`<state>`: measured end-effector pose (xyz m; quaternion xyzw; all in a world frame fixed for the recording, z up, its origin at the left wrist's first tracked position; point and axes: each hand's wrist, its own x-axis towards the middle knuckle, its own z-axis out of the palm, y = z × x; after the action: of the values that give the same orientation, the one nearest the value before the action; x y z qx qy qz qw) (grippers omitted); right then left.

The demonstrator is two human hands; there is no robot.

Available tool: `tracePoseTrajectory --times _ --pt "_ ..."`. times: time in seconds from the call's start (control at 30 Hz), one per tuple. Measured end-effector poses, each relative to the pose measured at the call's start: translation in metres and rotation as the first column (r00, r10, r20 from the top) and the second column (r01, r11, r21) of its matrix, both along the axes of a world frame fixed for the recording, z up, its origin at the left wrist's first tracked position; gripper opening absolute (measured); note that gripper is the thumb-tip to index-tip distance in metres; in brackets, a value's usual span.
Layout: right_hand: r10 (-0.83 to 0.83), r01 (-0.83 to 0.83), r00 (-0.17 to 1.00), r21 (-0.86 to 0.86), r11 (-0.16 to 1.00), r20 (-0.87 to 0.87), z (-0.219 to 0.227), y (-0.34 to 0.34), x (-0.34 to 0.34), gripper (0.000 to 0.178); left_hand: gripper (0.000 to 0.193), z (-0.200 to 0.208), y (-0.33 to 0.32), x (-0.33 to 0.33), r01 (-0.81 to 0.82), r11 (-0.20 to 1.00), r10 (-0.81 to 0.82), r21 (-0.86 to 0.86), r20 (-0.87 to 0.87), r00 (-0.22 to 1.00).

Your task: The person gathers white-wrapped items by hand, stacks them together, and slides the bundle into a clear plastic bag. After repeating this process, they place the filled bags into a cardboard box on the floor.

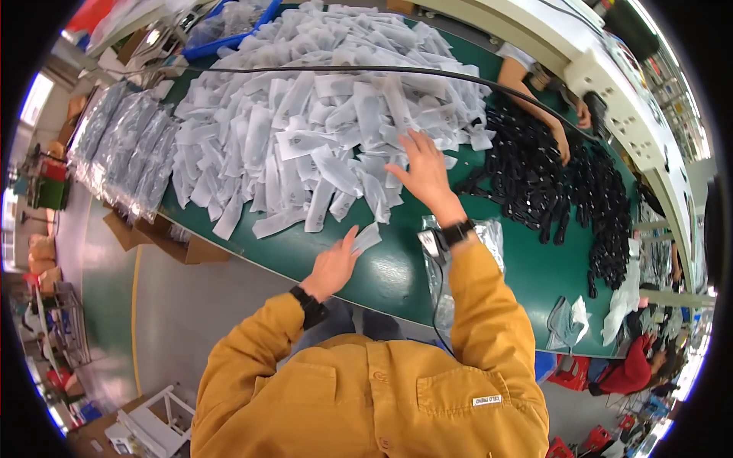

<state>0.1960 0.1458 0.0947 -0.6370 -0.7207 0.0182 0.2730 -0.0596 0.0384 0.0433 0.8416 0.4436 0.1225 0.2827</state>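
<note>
A broad heap of small frosted white plastic bags [305,114] covers much of the green table. My left hand [331,269] is at the table's front edge, closed on one small frosted bag [368,239] that sticks out past the thumb. Over the heap's right edge my right hand [425,169] reaches forward, fingers spread, nothing visible in it. Its fingertips are close to the bags, but I cannot tell whether they touch. Beneath my right wrist lie a clear plastic bag [489,238] and a small white device [430,243] with a dark cable.
Bundled black cables [527,168] lie on the right, where another person's arm [534,107] reaches in. Clear-wrapped packs [126,145] are stacked at left, above a cardboard box [179,244]. A black cable [366,69] crosses above the heap. A blue tray [237,34] stands far back.
</note>
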Motion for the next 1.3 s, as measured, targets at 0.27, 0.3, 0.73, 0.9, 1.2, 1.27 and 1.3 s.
tracePoseTrajectory --times 0.27,0.3,0.73,0.9,1.2,1.27,1.3 --pt "0.129 0.016 0.888 -0.309 0.951 0.442 -0.044 0.016 -0.074 0.055 0.049 -0.006 -0.043 -0.038 -0.059 0.986 0.034 -0.154 -0.159 0.987" --pt "0.132 0.018 0.886 -0.317 0.948 0.445 -0.053 0.004 -0.075 0.055 0.049 -0.019 -0.043 -0.036 -0.035 0.986 0.018 -0.163 -0.108 0.994" --pt "0.19 -0.195 0.981 -0.31 0.93 -0.046 -0.013 -0.153 -0.072 0.036 0.058 -0.045 -0.045 -0.017 0.065 0.895 0.093 -0.442 0.326 0.941" --pt "-0.008 0.049 0.997 -0.531 0.846 0.079 -0.076 -0.208 -0.081 0.022 0.057 -0.022 -0.037 -0.024 0.058 0.997 -0.052 -0.045 0.123 0.991" --pt "0.183 -0.321 0.918 -0.391 0.862 -0.351 -0.023 -0.178 -0.058 0.03 0.022 -0.022 -0.031 -0.04 0.375 0.877 -0.424 0.3 0.118 0.898" --pt "-0.044 -0.119 0.938 -0.44 0.89 -0.343 -0.016 -0.154 -0.069 0.027 0.018 -0.022 -0.04 -0.039 0.414 0.874 -0.45 0.256 0.102 0.887" --pt "-0.026 -0.027 0.984 -0.292 0.956 -0.175 -0.029 -0.14 -0.075 0.027 0.018 -0.024 -0.043 -0.035 0.42 0.87 -0.457 0.259 0.104 0.883"
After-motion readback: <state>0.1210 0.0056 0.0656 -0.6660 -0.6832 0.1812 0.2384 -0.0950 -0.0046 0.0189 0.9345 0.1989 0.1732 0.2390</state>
